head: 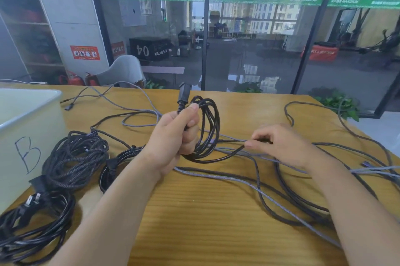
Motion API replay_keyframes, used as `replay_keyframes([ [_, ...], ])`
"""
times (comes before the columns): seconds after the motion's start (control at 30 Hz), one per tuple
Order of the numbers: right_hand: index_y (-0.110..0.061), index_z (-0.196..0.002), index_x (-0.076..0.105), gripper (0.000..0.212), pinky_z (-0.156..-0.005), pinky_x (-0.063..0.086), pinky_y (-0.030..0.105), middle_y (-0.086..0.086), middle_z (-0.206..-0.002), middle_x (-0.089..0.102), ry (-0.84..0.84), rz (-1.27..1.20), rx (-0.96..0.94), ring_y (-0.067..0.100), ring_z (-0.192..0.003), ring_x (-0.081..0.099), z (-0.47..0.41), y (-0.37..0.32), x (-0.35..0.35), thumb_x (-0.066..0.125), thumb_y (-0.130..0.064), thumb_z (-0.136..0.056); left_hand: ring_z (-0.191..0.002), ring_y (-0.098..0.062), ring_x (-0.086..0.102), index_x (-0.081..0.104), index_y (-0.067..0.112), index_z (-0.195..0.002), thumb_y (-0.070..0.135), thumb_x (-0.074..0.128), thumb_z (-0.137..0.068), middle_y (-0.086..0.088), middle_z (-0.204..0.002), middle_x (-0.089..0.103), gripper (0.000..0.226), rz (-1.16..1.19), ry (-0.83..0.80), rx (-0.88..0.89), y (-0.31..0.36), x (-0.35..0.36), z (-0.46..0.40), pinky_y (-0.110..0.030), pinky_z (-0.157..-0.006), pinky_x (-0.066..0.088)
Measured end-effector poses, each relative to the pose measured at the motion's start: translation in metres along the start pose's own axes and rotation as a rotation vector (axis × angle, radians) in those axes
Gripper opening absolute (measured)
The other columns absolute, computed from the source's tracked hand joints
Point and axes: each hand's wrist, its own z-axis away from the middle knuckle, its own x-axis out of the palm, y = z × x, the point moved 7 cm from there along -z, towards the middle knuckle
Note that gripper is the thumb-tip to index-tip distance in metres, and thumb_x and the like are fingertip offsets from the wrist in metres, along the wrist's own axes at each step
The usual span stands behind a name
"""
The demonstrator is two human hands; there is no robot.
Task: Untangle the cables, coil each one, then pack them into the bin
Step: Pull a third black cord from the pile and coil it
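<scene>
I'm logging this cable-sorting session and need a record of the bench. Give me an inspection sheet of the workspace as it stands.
Surface: wooden table, grain visible.
Job's things: white bin marked B at the left edge; black coil in hand; three finished coils beside the bin: braided coil, small black coil, black power-cord coil.
Clutter: nothing seen.
Grippers: left hand grips the black coil near its plug; right hand pinches the same cable's free run between its fingers.
Cables: loose grey cables sprawl uncoiled across the table's right and far side.
Surroundings: glass partition, white chair, red fire extinguishers.
</scene>
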Motion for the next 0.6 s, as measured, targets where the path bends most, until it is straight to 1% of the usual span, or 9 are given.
replay_keyframes([
  [0.07, -0.037, -0.074, 0.065, 0.049, -0.078, 0.036, 0.036, -0.015, -0.083, 0.056, 0.148, 0.25, 0.009, 0.011, -0.088, 0.049, -0.003, -0.006, -0.01, 0.047, -0.083, -0.079, -0.047, -0.014, 0.012, 0.041, 0.025, -0.066, 0.041, 0.048, -0.101, 0.005, -0.054, 0.02, 0.039, -0.018, -0.046, -0.015, -0.004, 0.008, 0.001, -0.032, -0.049, 0.009],
  [0.1, -0.037, -0.074, 0.061, 0.048, -0.073, 0.033, 0.034, -0.014, -0.081, 0.054, 0.259, 0.331, 0.029, 0.014, -0.085, 0.049, -0.002, -0.013, -0.018, 0.047, -0.083, -0.081, -0.048, -0.014, 0.012, 0.04, 0.025, -0.066, 0.042, 0.048, -0.1, 0.005, -0.054, 0.02, 0.039, -0.025, -0.059, -0.023, -0.005, 0.012, 0.001, -0.032, -0.049, 0.009],
  [0.2, -0.027, -0.071, 0.059, 0.056, -0.052, 0.027, 0.029, -0.008, -0.057, 0.051, 0.484, 0.323, 0.104, 0.013, -0.057, 0.05, 0.004, -0.033, -0.028, 0.045, -0.08, -0.085, -0.049, -0.015, 0.01, 0.038, 0.024, -0.067, 0.042, 0.048, -0.101, 0.004, -0.054, 0.019, 0.039, -0.049, -0.08, -0.041, -0.007, 0.017, 0.002, -0.03, -0.048, 0.01],
  [0.27, -0.026, -0.078, 0.065, 0.054, -0.052, 0.038, 0.033, -0.006, -0.058, 0.058, 0.52, 0.017, 0.098, 0.014, -0.057, 0.055, 0.007, -0.036, -0.02, 0.047, -0.075, -0.09, -0.049, -0.016, 0.01, 0.036, 0.024, -0.069, 0.037, 0.045, -0.108, 0.004, -0.054, 0.019, 0.042, -0.065, -0.086, -0.045, -0.008, 0.018, 0.003, -0.029, -0.048, 0.01],
  [0.33, -0.024, -0.087, 0.067, 0.046, -0.069, 0.053, 0.032, -0.006, -0.074, 0.069, 0.525, -0.27, 0.134, 0.012, -0.074, 0.065, 0.01, -0.034, -0.012, 0.051, -0.066, -0.097, -0.051, -0.017, 0.009, 0.033, 0.023, -0.07, 0.032, 0.042, -0.11, 0.003, -0.055, 0.018, 0.043, -0.097, -0.069, -0.066, -0.009, 0.018, 0.004, -0.03, -0.048, 0.01],
  [0.43, -0.02, -0.109, 0.064, 0.012, -0.089, 0.06, 0.039, -0.004, -0.094, 0.077, 0.572, -0.561, 0.173, 0.011, -0.09, 0.074, 0.011, -0.029, -0.008, 0.056, -0.029, -0.107, -0.053, -0.017, 0.009, 0.025, 0.02, -0.072, 0.03, 0.042, -0.11, 0.002, -0.056, 0.018, 0.043, -0.15, -0.072, -0.086, -0.011, 0.022, 0.004, -0.031, -0.051, 0.009],
  [0.47, -0.019, -0.121, 0.059, 0.015, -0.089, 0.061, 0.039, 0.0, -0.099, 0.078, 0.561, -0.731, 0.178, 0.014, -0.093, 0.076, 0.009, -0.03, -0.005, 0.055, -0.016, -0.108, -0.053, -0.017, 0.01, 0.023, 0.018, -0.073, 0.029, 0.042, -0.11, 0.002, -0.056, 0.018, 0.043, -0.162, -0.08, -0.088, -0.012, 0.024, 0.005, -0.031, -0.05, 0.01],
  [0.53, -0.017, -0.14, 0.05, 0.036, -0.085, 0.061, 0.034, 0.005, -0.102, 0.078, 0.52, -1.134, 0.196, 0.021, -0.097, 0.077, 0.007, -0.034, 0.0, 0.05, -0.002, -0.107, -0.051, -0.017, 0.01, 0.021, 0.016, -0.074, 0.028, 0.042, -0.11, 0.002, -0.055, 0.019, 0.044, -0.175, -0.095, -0.088, -0.015, 0.027, 0.005, -0.031, -0.049, 0.01],
  [0.6, -0.015, -0.132, 0.057, 0.027, -0.083, 0.059, 0.033, 0.002, -0.093, 0.075, 0.525, -1.343, 0.239, 0.019, -0.092, 0.074, 0.007, -0.041, 0.006, 0.046, -0.005, -0.109, -0.049, -0.016, 0.011, 0.021, 0.016, -0.072, 0.029, 0.044, -0.11, 0.003, -0.054, 0.019, 0.047, -0.166, -0.113, -0.081, -0.019, 0.031, 0.006, -0.029, -0.048, 0.011],
])
